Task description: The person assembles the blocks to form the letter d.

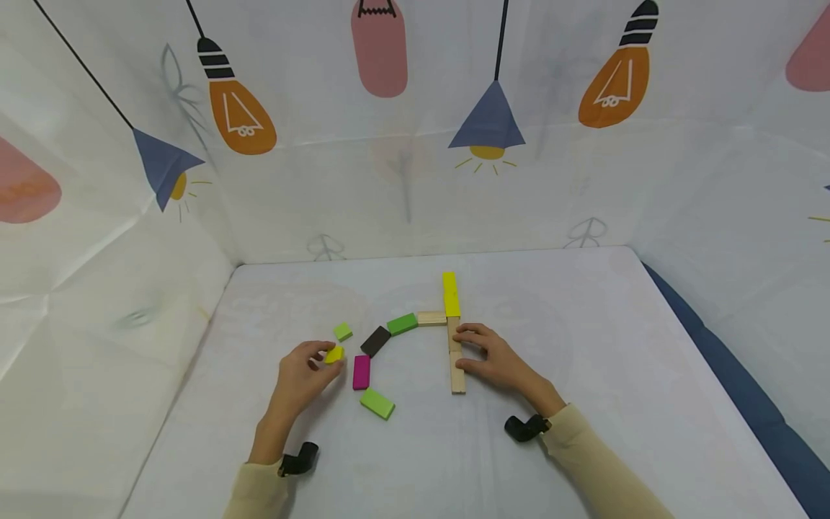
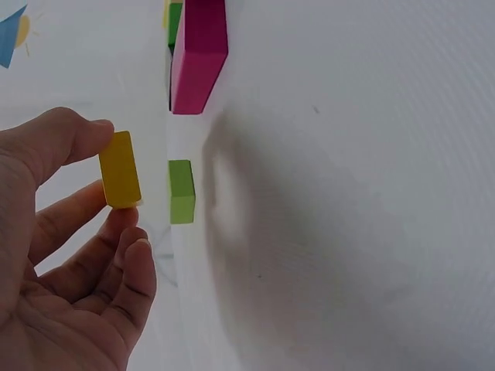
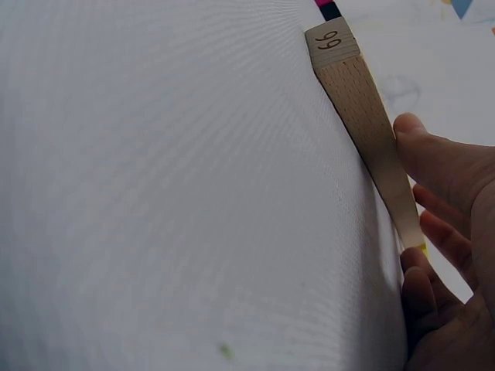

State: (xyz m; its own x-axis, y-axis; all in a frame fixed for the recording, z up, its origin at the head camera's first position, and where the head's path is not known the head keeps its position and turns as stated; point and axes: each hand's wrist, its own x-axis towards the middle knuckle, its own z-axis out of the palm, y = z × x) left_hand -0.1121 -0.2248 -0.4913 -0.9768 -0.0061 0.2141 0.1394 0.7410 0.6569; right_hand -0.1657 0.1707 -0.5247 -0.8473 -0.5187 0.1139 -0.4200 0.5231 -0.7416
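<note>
My left hand (image 1: 303, 380) pinches a small yellow block (image 1: 334, 355) between thumb and fingers, above the table. Just beyond lies a small lime-green block (image 1: 343, 331). My right hand (image 1: 496, 360) touches the right side of a straight row of plain wooden blocks (image 1: 458, 380), thumb toward the near end, fingers farther up. One block end bears a dark marking (image 3: 329, 40). Yellow blocks (image 1: 450, 292) continue that row at its far end. Curving left from the row are a wooden block (image 1: 431, 318), a green block (image 1: 403, 324), a dark brown block (image 1: 375, 341) and a magenta block (image 1: 361, 373).
A lime-green block (image 1: 377, 404) lies at an angle below the magenta one. All of it rests on a white-covered table (image 1: 415, 461). Behind stands a white cloth (image 1: 415, 194) printed with lamps and bulbs. Dark blue fabric (image 1: 720, 367) shows beyond the right edge.
</note>
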